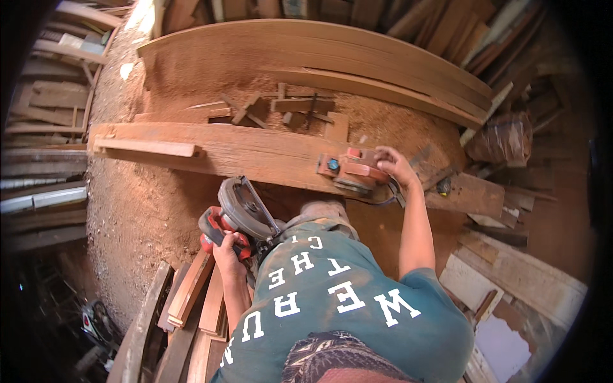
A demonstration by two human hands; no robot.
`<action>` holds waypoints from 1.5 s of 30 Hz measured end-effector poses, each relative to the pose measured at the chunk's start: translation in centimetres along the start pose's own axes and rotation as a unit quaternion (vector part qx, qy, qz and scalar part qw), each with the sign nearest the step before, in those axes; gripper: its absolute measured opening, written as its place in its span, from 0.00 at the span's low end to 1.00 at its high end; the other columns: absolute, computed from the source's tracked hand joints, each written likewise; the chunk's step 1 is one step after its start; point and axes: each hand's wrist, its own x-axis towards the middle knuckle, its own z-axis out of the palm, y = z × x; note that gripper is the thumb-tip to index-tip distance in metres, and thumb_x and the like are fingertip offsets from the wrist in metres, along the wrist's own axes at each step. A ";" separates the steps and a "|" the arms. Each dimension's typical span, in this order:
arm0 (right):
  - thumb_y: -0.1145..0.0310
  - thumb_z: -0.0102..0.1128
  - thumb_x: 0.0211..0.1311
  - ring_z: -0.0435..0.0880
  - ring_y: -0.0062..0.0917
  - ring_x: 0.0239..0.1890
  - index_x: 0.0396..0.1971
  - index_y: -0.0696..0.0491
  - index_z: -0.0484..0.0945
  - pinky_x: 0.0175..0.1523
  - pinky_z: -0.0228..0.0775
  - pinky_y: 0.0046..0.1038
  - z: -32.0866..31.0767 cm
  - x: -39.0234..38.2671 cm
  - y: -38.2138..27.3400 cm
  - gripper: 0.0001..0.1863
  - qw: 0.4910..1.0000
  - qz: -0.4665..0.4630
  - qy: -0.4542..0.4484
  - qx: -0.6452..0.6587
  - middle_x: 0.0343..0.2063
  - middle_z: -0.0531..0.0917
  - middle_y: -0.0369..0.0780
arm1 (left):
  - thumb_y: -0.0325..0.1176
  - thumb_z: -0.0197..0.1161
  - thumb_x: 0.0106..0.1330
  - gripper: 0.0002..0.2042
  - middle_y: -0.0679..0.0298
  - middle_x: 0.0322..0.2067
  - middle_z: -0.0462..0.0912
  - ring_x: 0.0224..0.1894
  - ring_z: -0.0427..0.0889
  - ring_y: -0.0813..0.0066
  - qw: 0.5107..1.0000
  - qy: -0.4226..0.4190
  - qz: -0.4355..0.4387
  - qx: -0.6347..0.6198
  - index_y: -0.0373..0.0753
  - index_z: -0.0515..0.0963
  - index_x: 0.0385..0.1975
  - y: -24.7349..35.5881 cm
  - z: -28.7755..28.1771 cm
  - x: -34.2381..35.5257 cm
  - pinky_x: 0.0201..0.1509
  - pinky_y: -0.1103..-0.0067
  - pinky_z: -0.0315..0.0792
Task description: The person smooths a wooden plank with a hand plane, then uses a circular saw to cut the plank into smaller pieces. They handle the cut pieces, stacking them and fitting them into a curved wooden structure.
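"Where are the tools?"

"The circular saw (250, 205) is on the near side of the long plank (255, 150), by the person's body. The left hand (228, 254) is closed around its rear handle. The red planer (361, 171) sits on the plank, toward the right."

"And the right hand (397, 169)?"

"At the planer's right end, fingers loosely bent. I can't tell whether it grips the tool or just rests there."

"How far along is the work?"

"Some cutting looks done, judging by the short offcuts (295, 105) behind the plank and the sawdust all about. The saw isn't set on the plank's face, so I'd say no cut is under way. How much is left, the view doesn't show."

"What's the surface like?"

"The plank is rough and dusty, with a narrow batten (150, 147) lying on its left end. A broad board (287, 54) stands beyond the offcuts."

"And the room?"

"A crowded timber workshop: reddish dust over the ground (121, 236), stacked wood (57, 99) along the left, sawn lengths (191, 290) at lower left, and a pale sheet (504, 348) at lower right."
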 end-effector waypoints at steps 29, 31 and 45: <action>0.67 0.67 0.58 0.86 0.33 0.45 0.48 0.58 0.83 0.53 0.77 0.33 4.1 28.2 4.0 0.19 0.950 -0.066 -0.134 -0.275 0.41 0.87 0.47 | 0.26 0.70 0.62 0.09 0.66 0.30 0.82 0.36 0.83 0.74 0.990 -0.001 -0.048 -0.132 0.41 0.76 0.37 -5.2 22.9 9.6 0.45 0.75 0.77; 0.67 0.67 0.57 0.87 0.34 0.45 0.48 0.58 0.83 0.53 0.78 0.34 6.6 31.2 3.5 0.19 0.941 -0.087 -0.138 -0.295 0.41 0.88 0.47 | 0.21 0.67 0.61 0.11 0.66 0.33 0.82 0.37 0.84 0.71 0.981 -0.014 -0.062 -0.186 0.41 0.75 0.39 -3.5 22.5 10.1 0.46 0.74 0.79; 0.63 0.70 0.53 0.86 0.43 0.48 0.61 0.55 0.74 0.56 0.77 0.39 13.5 40.5 4.5 0.33 0.944 -0.016 0.004 -0.328 0.42 0.86 0.49 | 0.20 0.71 0.60 0.12 0.66 0.39 0.82 0.48 0.82 0.73 0.982 0.059 -0.002 -0.178 0.42 0.76 0.37 -5.8 26.6 15.1 0.56 0.72 0.75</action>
